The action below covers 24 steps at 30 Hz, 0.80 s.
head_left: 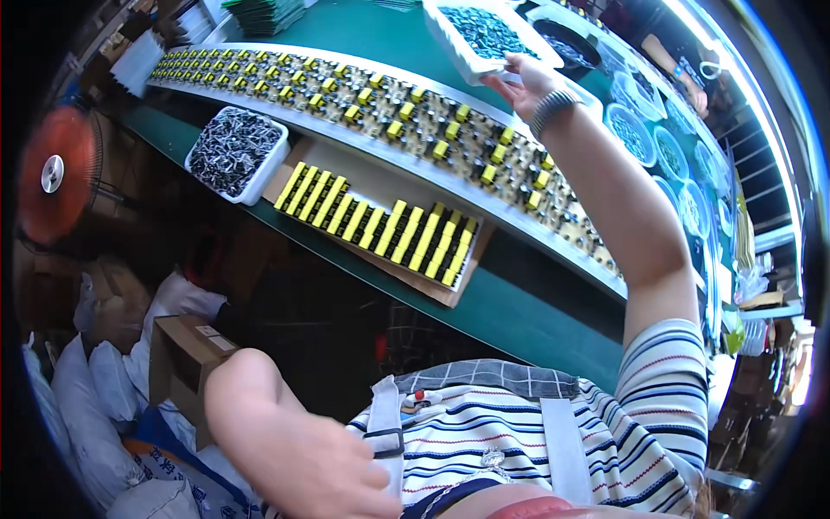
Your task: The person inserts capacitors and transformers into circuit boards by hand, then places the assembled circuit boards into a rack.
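My right arm reaches across the bench, and my right hand (526,85) pinches the near edge of a white tray (471,62). Many small teal-green parts (488,33) fill that tray. Close to my chest is my left hand (333,471), its fingers smeared by motion, so whether it holds anything is unclear. Under my right arm runs a long row of circuit boards (363,108) carrying yellow-topped components. Nearer to me, a shallow cardboard tray (450,296) bears neat columns of yellow and black components (372,227).
A white bin (275,164) of dark, metal-legged parts stands at the bench's near edge. Tubs (629,134) of small parts line the right, near another person's arm (674,73). An orange fan (56,173), white sacks (91,424) and an open carton (177,359) are at left.
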{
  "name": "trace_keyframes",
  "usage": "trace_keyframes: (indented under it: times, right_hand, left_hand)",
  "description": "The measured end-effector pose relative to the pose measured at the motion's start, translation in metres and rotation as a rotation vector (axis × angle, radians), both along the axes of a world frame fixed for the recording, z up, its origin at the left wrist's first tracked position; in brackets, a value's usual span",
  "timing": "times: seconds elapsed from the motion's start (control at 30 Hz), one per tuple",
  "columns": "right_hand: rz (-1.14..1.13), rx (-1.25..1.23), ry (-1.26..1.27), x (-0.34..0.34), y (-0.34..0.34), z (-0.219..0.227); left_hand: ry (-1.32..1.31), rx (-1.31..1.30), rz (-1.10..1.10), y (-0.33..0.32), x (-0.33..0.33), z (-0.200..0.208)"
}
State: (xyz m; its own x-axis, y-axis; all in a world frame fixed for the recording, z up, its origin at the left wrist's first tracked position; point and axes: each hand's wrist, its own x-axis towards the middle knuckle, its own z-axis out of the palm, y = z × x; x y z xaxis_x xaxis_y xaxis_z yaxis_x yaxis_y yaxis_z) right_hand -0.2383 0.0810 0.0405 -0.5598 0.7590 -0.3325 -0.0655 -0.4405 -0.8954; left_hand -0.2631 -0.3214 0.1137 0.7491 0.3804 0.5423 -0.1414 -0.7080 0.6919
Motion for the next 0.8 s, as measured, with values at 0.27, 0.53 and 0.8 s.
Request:
trace_keyframes:
  times: [0.27,0.53,0.8]
  right_hand:
    - [-0.447,-0.224,0.018,-0.131,0.002,-0.036]
    - [-0.397,-0.336,0.065,-0.144,0.004,-0.027]
    - [0.671,0.428,0.09,-0.005,-0.092,0.004]
  left_hand:
    - [-0.054,-0.236,0.232,-0.028,-0.047,-0.044]
    - [-0.153,-0.351,0.536,-0.022,-0.084,-0.069]
    - [0.15,-0.31,1.879,-0.007,-0.093,-0.138]
